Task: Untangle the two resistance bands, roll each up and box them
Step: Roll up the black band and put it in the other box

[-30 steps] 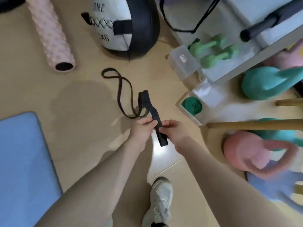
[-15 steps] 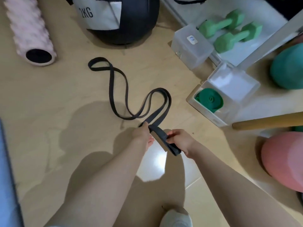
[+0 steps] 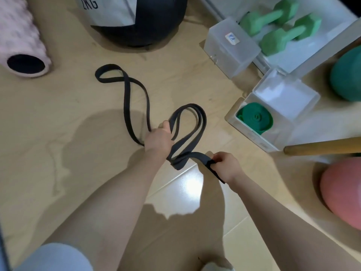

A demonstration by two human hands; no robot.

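Pinching the black band (image 3: 195,132) end in my right hand (image 3: 224,167), I'm gripping its strands with my left hand (image 3: 159,136), slack trailing beyond.

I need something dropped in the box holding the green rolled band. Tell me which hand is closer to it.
Right. The right hand sits just below and left of the open box, pinching the black band; the left hand grips that band farther left.

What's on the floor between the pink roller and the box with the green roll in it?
In the head view, the black band lies looped between the pink roller and the box.
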